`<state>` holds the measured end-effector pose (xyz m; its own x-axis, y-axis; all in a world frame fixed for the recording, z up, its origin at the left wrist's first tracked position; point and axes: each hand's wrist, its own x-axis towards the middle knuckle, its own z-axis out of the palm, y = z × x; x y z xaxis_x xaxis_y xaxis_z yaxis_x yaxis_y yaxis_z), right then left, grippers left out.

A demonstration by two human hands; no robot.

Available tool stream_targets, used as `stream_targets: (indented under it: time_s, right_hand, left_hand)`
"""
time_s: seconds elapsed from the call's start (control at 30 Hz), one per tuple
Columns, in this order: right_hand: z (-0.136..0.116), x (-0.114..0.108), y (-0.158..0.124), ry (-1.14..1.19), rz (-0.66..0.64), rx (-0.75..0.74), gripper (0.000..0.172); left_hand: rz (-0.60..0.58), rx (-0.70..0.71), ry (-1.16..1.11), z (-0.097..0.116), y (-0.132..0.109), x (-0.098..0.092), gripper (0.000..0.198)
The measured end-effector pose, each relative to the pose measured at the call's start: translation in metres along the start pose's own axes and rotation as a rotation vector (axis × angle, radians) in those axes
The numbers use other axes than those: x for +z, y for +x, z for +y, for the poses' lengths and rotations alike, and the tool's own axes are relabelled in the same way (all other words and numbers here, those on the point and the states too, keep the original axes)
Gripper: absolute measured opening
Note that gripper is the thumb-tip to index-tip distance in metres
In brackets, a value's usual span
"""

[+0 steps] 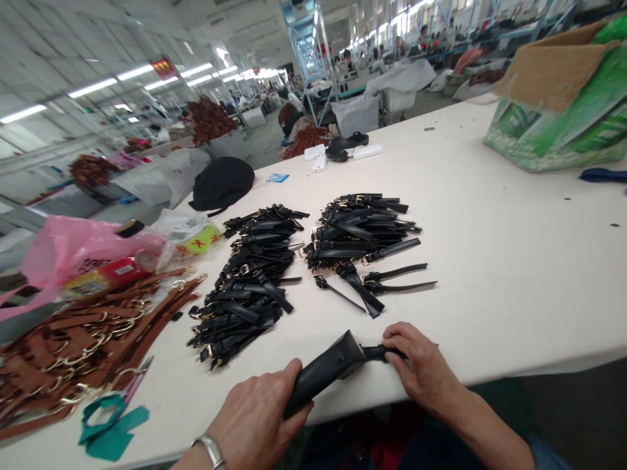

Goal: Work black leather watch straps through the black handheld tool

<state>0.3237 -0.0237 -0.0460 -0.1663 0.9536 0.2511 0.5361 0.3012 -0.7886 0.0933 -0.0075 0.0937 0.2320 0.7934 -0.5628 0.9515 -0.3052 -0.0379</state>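
My left hand [264,411] is wrapped round the thick handle of a black handheld tool [326,365], whose exact kind I cannot make out. Its wider end points up and to the right, close to a short black buckle strap [376,353]. My right hand [421,362] pinches that strap near the front edge of the table; its fingers hide part of it. Beyond my hands lie two heaps of similar black straps with gold buckles, a left heap [255,274] and a right heap [362,232]. A few single straps [404,271] lie loose beside the right heap.
Brown straps with gold rings [78,352] cover the left side, near scissors with teal cloth [110,424]. Behind them is a pink plastic bag [93,245]. A black cap [223,185] and white chargers [318,158] sit farther back. A green carton [558,124] stands at right.
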Motion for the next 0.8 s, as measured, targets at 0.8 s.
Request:
stream_targets:
  time_s: [0.8]
  right_hand:
    - [-0.002,0.000,0.002,0.005,-0.055,0.030,0.030]
  left_hand:
    - [0.142,-0.094,-0.291,-0.018,0.011,0.022,0.033]
